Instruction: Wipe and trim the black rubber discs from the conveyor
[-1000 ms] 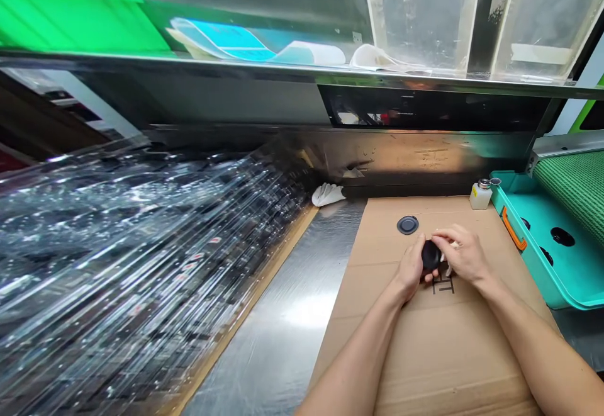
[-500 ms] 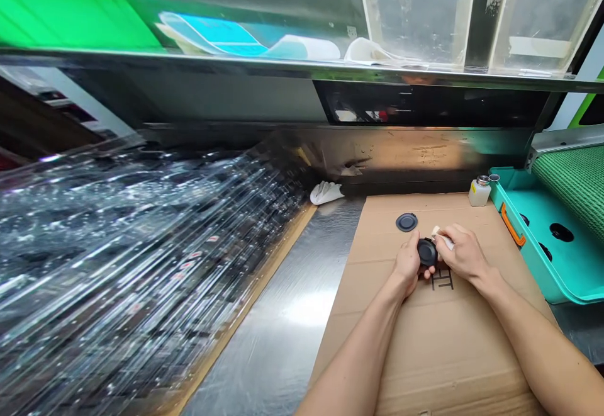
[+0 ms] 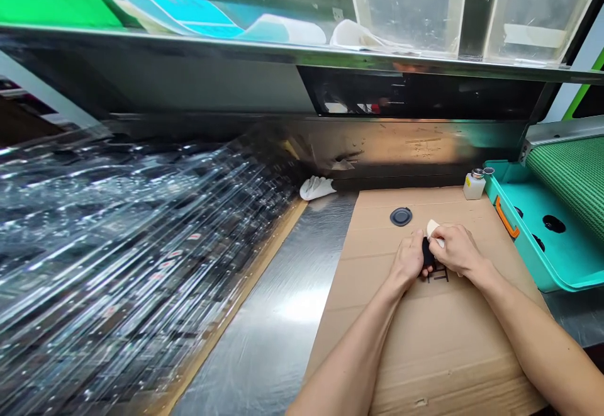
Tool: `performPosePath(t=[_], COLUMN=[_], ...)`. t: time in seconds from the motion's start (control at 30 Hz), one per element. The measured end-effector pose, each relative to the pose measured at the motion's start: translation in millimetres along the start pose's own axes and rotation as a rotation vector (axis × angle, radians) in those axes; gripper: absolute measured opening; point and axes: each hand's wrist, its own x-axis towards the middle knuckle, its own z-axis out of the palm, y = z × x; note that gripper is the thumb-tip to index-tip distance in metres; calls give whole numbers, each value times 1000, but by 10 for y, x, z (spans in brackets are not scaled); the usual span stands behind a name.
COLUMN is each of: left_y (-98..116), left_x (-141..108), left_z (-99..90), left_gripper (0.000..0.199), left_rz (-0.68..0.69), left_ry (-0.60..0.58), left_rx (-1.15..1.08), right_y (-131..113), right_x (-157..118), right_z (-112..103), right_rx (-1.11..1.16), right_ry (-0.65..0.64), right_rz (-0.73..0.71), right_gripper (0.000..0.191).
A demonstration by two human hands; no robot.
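My left hand [image 3: 408, 256] is closed around a round black plastic part [image 3: 427, 253], which is partly hidden behind the fingers. Against its upper edge, my right hand [image 3: 457, 250] pinches a white cloth [image 3: 432, 227]. Both hands are close together above a flat sheet of cardboard [image 3: 425, 347]. Just beyond them lies a dark round lid-like disc [image 3: 401, 216], flat on the cardboard and touched by neither hand.
At right is a turquoise tray [image 3: 533, 265] holding several black round parts, with a green mesh belt [image 3: 570, 164] over it. A white pump bottle [image 3: 474, 184] stands by its corner. Clear plastic trays [image 3: 141, 246] are stacked left; a white glove [image 3: 317, 187] lies behind.
The black part has turned in my left hand, so its round face shows less. My right hand has brought the white cloth over its top edge. The view has shifted slightly.
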Motion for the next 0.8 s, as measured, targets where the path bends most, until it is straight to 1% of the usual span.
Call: performPosePath(t=[0.1, 0.2, 0.23, 0.37, 0.5, 0.57, 0.63, 0.67, 0.7, 0.73, 0.8], left_y=[29, 7, -7, -31, 1, 6, 6, 10, 21, 40, 99], left_x=[-39, -27, -16, 11, -24, -41, -42, -35, -23, -9, 20], left_z=[30, 34, 29, 10, 22, 43, 60, 61, 52, 30, -50], left_gripper=[63, 62, 63, 65, 64, 64, 62, 58, 55, 52, 49], left_rz=[13, -9, -16, -27, -45, -34, -34, -41, -56, -84, -168], left_ry=[1, 7, 5, -21, -23, -36, -44, -38, -29, -19, -15], left_rx=[10, -8, -8, 28, 19, 35, 30, -11, -87, -194, -461], right_y=[21, 31, 37, 84, 109, 104, 103, 108, 122, 147, 231], right_x=[-2, 6, 10, 27, 28, 20, 13, 13, 18, 26, 53], right_z=[-18, -24, -26, -27, -5, -6, -23, -35, -50, -65, -97], right_rx=[1, 58, 71, 81, 121, 110, 91, 100, 124, 158, 220], right_ry=[-33, 7, 1, -76, 8, -1, -45, -51, -29, 19, 163], right_rz=[-8, -64, -66, -46, -130, -128, -102, -90, -79, -68, -23], right_gripper=[20, 24, 24, 22, 22, 22, 22, 22, 21, 22, 24])
